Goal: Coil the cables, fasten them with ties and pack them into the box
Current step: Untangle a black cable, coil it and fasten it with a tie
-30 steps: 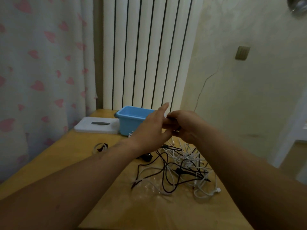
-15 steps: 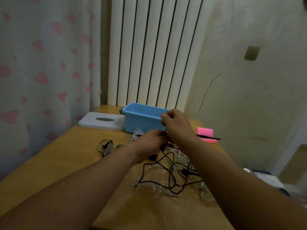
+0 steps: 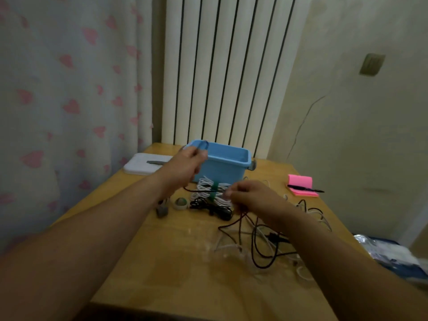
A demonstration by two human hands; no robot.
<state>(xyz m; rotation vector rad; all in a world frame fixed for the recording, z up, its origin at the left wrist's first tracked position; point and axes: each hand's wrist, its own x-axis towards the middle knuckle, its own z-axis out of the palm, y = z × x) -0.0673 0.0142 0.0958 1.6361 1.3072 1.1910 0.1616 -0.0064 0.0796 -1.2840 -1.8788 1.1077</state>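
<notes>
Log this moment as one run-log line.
stage: coiling | left grip holds black cable | right grip pinches same cable | white coil tied, in front of blue box | loose tangle on table

Black cable (image 3: 203,191): left hand (image 3: 185,166), right hand (image 3: 251,199)

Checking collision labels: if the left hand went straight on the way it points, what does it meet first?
Most likely the blue box: the left hand, gripping a black cable, points forward at its near left corner. Depth is unclear; they may already touch.
</notes>
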